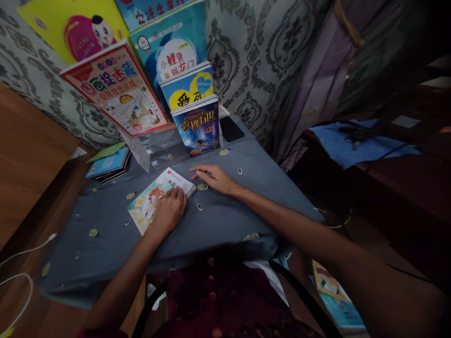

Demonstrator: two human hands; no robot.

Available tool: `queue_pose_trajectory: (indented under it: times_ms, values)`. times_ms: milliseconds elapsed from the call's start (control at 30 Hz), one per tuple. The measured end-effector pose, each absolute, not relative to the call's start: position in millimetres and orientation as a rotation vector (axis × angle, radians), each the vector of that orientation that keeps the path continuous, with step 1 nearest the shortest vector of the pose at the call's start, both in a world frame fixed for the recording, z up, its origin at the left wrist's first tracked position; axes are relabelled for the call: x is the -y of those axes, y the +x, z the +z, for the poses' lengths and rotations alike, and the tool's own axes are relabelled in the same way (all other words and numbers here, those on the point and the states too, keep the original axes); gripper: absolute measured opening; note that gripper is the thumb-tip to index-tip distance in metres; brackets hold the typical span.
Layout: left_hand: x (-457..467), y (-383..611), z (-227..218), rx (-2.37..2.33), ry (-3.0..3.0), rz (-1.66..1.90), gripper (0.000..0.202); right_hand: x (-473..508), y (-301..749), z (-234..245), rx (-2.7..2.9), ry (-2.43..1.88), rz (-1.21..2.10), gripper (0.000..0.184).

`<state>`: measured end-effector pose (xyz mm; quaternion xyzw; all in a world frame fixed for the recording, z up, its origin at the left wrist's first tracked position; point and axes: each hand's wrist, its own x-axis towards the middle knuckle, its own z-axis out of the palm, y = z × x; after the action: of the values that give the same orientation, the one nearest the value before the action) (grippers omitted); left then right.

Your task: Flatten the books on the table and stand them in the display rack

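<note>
A paperback book (150,199) with a pale illustrated cover and Chinese lettering lies on the grey-blue tablecloth (218,225), angled in front of me. My left hand (169,209) is on its cover, the fingers bent and close together against its right part, covering some of the title. The left thumb is hidden. Just right of the book, my right hand (213,178) rests at the cloth with its fingers stretched out toward the book's upper corner. Nothing is in the right hand, and its fingertips appear apart from the book.
Behind the book, a clear acrylic stand (155,157) holds upright books, including a dark blue one (198,126) and a red-bordered one (118,91). A black phone (230,128) lies right of it. Stacked books (109,164) sit at the left; a white cable (31,249) trails beside the table.
</note>
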<state>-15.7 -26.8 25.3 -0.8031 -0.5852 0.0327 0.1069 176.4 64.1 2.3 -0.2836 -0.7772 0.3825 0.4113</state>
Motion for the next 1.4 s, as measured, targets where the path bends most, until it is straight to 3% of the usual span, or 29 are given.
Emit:
queue_pose_trajectory:
  times_ms: [267, 800, 1133, 1400]
  values:
    - [34, -40, 6, 1.608, -2.426, -0.132, 0.036, -58, 173, -5, 2.295, -0.772, 0.845, 0.03]
    - [52, -73, 0, 1.771, -2.301, -0.176, 0.046, -99, 123, -25, 2.468, -0.642, 0.692, 0.044]
    - [64, -99, 2, 1.661, -2.726, -0.136, 0.075, -110, 97, -36, 2.57, -0.749, 0.579, 0.051]
    - [75, -100, -3, 1.528, -2.718, -0.255, 0.048, -82, 104, -34, 2.561, -0.748, 0.564, 0.05]
